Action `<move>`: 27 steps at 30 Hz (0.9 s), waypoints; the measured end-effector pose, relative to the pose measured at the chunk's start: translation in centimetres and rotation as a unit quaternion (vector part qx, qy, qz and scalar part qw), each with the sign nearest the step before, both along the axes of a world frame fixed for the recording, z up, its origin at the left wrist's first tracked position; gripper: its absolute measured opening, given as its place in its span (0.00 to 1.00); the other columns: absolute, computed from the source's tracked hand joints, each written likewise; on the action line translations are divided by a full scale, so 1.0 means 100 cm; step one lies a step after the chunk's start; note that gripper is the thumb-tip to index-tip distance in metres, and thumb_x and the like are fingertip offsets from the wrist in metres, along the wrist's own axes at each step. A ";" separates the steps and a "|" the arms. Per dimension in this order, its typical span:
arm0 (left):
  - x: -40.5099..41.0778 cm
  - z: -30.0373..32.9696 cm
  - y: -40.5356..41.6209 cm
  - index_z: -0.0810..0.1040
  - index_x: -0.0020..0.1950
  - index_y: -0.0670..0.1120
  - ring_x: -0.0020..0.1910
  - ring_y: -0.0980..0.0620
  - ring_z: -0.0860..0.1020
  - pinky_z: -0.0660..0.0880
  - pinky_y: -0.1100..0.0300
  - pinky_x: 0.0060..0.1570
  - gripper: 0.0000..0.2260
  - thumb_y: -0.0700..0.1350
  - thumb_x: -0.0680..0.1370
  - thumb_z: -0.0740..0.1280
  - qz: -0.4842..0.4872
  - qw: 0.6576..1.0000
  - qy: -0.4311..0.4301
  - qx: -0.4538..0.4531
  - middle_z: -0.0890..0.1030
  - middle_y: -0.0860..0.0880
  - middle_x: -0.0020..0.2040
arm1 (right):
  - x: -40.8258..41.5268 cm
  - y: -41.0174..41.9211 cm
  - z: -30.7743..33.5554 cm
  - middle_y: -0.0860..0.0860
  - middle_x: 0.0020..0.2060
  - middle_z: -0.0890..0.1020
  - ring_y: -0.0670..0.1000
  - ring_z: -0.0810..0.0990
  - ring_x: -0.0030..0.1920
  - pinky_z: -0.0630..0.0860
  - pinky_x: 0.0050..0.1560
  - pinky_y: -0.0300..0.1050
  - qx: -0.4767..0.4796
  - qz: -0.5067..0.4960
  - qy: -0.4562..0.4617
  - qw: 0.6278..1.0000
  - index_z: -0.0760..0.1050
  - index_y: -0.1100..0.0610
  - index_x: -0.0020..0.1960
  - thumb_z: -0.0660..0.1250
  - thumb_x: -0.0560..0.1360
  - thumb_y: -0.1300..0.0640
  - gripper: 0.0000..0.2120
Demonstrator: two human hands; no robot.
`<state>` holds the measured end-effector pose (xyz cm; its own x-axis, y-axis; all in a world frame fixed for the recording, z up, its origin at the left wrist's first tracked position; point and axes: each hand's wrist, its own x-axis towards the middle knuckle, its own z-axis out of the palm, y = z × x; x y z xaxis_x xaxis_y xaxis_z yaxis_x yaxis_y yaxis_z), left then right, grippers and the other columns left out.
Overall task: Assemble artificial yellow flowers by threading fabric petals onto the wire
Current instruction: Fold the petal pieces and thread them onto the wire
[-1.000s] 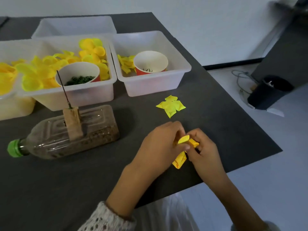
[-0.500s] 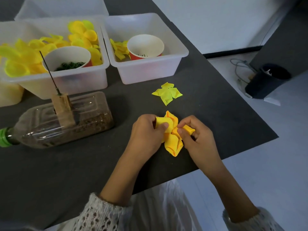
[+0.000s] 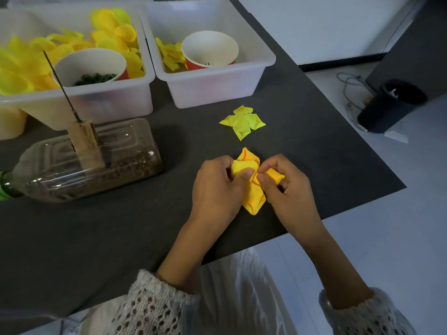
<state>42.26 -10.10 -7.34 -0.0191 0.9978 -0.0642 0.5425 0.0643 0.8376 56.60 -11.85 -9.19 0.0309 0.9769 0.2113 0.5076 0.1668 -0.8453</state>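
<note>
Orange-yellow fabric petal piece: on the dark table near its front edge, pinched from both sides. Left hand curls round its left lobes, thumb on top; right hand pinches the right lobe; the centre is hidden by fingertips. Paler petal piece: just behind it, lying loose. Wire: upright in a wooden block on a plastic bottle, well left of it; bottle cap cut off. No legible writing.

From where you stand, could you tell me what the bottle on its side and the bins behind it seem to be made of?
The bottle looks like clear, glossy plastic: its brown fill shows through and highlights glint on its ribbed panel. The bins look like translucent, milky white plastic with a matte finish; the yellow petals tint one wall faintly.
</note>
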 end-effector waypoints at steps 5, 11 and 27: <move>0.003 -0.003 -0.002 0.67 0.35 0.52 0.35 0.54 0.68 0.61 0.59 0.33 0.16 0.53 0.77 0.69 0.013 1.000 0.001 -0.005 0.69 0.51 0.34 | 0.000 0.000 0.000 0.43 0.40 0.77 0.46 0.76 0.40 0.71 0.33 0.38 -0.001 -0.003 -0.016 1.000 0.74 0.50 0.47 0.66 0.78 0.57 0.03; 0.008 -0.006 -0.003 0.73 0.41 0.51 0.45 0.58 0.66 0.61 0.67 0.36 0.10 0.53 0.77 0.70 0.017 1.000 0.015 0.010 0.73 0.52 0.45 | 0.000 0.000 0.000 0.41 0.40 0.77 0.43 0.76 0.39 0.70 0.34 0.33 -0.010 0.003 -0.022 1.000 0.74 0.50 0.48 0.65 0.78 0.56 0.01; 0.009 -0.015 -0.005 0.71 0.41 0.54 0.48 0.58 0.65 0.62 0.67 0.38 0.11 0.49 0.76 0.73 0.043 0.990 0.077 0.110 0.72 0.57 0.44 | -0.001 0.001 0.011 0.49 0.29 0.74 0.45 0.74 0.30 0.72 0.33 0.39 -0.038 0.027 -0.004 0.999 0.76 0.60 0.48 0.52 0.79 0.46 0.21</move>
